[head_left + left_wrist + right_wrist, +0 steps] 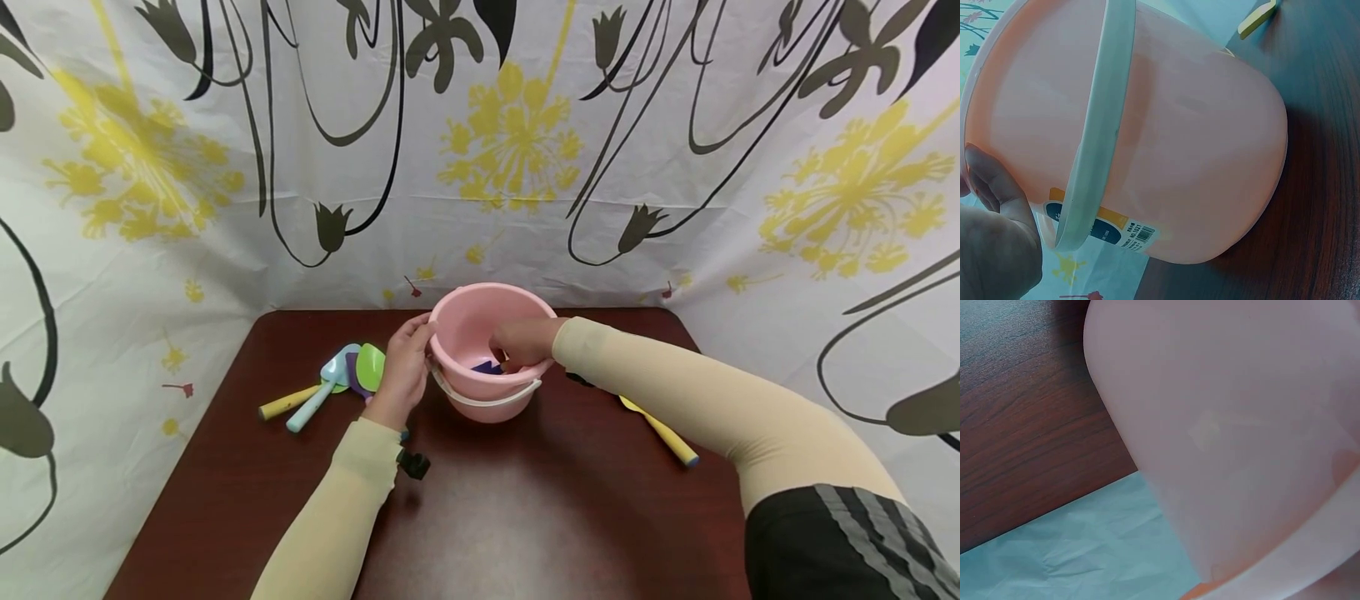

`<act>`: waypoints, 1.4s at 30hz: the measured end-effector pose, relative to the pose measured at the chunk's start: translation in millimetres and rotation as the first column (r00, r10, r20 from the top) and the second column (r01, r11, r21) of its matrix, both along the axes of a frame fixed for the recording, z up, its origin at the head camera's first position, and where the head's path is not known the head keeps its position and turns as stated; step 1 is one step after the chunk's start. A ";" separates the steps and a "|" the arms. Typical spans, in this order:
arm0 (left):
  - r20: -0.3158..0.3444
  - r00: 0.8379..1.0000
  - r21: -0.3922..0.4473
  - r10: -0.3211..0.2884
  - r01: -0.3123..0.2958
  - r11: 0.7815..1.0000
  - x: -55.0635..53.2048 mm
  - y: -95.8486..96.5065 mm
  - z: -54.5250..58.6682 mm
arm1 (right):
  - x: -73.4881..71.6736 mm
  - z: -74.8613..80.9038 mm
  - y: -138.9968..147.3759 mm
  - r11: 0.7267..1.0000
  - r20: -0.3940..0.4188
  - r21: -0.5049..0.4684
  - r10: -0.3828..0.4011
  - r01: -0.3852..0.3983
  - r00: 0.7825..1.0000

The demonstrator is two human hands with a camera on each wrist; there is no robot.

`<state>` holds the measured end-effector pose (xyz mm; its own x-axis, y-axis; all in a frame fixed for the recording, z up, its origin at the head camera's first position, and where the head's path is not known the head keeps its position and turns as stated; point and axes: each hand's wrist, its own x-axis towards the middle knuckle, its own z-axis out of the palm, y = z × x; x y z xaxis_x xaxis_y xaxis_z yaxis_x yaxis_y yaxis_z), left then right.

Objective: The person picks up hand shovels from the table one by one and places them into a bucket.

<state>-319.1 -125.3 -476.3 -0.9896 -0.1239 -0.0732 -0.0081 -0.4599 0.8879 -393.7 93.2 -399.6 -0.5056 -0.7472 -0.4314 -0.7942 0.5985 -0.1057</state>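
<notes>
A pink bucket (487, 410) stands on the dark red table, its white carry handle (480, 400) hanging down across the front. My left hand (406, 367) grips the bucket's rim on the left side, thumb and fingers on either side of the edge. In the left wrist view, a label with a barcode (1142, 234) shows beside the handle. My right hand (525, 342) reaches down into the bucket with curled fingers. By its fingertips lies a dark blue piece (487, 367); I cannot tell whether they pinch it. The right wrist view shows mostly the bucket's outer wall (1222, 425).
Left of the bucket, several plastic toy tools lie in a heap, among them a light blue shovel (311, 405), a green blade (370, 367) and a yellow handle (288, 402). A yellow toy tool (667, 435) lies at the right, under my right forearm. Patterned cloth (517, 242) hangs behind the table.
</notes>
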 end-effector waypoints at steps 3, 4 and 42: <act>0.001 1.000 -0.003 0.004 -0.004 1.000 0.2 0.4 0.4 | 1.3 0.6 -0.5 1.000 -0.006 0.025 0.004 -0.004 1.000; 0.002 1.000 -0.003 0.005 -0.005 1.000 0.2 0.5 0.3 | 1.5 0.2 -0.6 1.000 -0.007 0.030 0.001 -0.001 1.000; -0.016 1.000 0.010 -0.006 0.006 1.000 -0.5 0.8 -1.7 | 34.1 54.9 80.6 0.837 -0.151 -0.520 -0.283 0.167 0.947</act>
